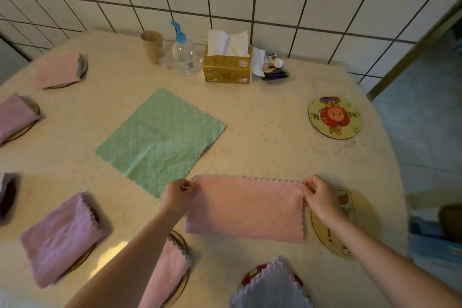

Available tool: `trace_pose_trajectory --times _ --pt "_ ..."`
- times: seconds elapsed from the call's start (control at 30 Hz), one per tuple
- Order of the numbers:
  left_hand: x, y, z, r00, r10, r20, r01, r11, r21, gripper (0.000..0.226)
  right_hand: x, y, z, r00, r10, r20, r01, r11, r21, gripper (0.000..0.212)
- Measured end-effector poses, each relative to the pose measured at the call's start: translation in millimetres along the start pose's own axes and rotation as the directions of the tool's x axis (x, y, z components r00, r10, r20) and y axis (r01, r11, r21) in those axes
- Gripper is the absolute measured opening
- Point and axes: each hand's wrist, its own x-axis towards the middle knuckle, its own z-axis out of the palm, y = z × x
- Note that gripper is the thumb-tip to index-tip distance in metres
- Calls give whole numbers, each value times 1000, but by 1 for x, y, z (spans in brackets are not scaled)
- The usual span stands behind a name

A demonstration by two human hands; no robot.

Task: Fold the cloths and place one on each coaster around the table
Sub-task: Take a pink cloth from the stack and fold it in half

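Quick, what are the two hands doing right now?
Left hand: pinching the pink cloth's left corner.
Right hand: pinching its right corner.

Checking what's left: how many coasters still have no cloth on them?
2: one coaster at the far right, fully bare; another coaster near right beneath the right hand. More may lie out of view.

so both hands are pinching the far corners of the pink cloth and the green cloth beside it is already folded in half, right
Not quite. The head view shows the green cloth lying spread flat as a single open square, not folded. The rest holds: the left hand and the right hand each pinch a far corner of the pink cloth, which is itself folded in half.
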Motion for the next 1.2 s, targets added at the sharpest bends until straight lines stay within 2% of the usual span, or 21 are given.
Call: trace_pose_trajectory --times 0.17,0.33,0.5,0.63,0.8,0.87,0.9,0.93,0.97,1.0,1.03,1.07,1.1,1.13,1.2 --pt "3 0 1 1000 -17 -4 17 999 43 29 4 1 1 1000 -29 -1 29 999 -18 7" --pt "-4 0 -3 1000 -18 -2 18 998 65 27 1 1 0 999 -29 14 28 998 56 5" --pt "-21 3 -12 988 -112 111 116 993 -30 28 -7 1 -4 999 -20 28 16 990 142 19" --pt "-36 -1 -21 967 -132 218 142 990 -28 38 -18 1 -4 992 -35 120 25 996 84 29" --pt "-47 -5 -20 988 -65 138 59 997 42 49 -29 4 -5 990 -59 126 53 997 49 41" --pt "-56 -9 -15 996 83 24 -86 976 199 60 -39 3 -7 979 -197 53 200 978 -61 46" --pt "-63 -13 -11 969 248 -18 -231 923 308 63 -47 2 -8 947 -317 50 321 937 -141 46" --pt "-69 -17 -6 894 448 -11 -404 816 413 61 -56 1 -8 896 -434 97 445 874 -197 43" --pt "-78 -19 0 780 623 52 -570 674 470 54 -66 1 -8 834 -517 192 550 805 -221 36" --pt "-85 -21 7 657 738 154 -701 522 485 45 -75 2 -6 765 -567 307 636 741 -216 29" --pt "-92 -22 15 548 789 277 -793 385 472 38 -82 4 -3 680 -619 393 722 659 -213 24" --pt "-98 -25 22 468 795 385 -844 273 462 35 -85 9 1 595 -666 449 796 565 -217 23" --pt "-103 -27 29 420 779 466 -865 189 464 38 -87 16 6 525 -689 500 847 479 -230 25" --pt "-105 -30 34 397 757 519 -870 131 475 43 -86 21 8 476 -703 529 879 409 -247 31" --pt "-107 -34 36 395 736 550 -868 103 485 46 -86 29 7 448 -688 572 894 354 -275 46"
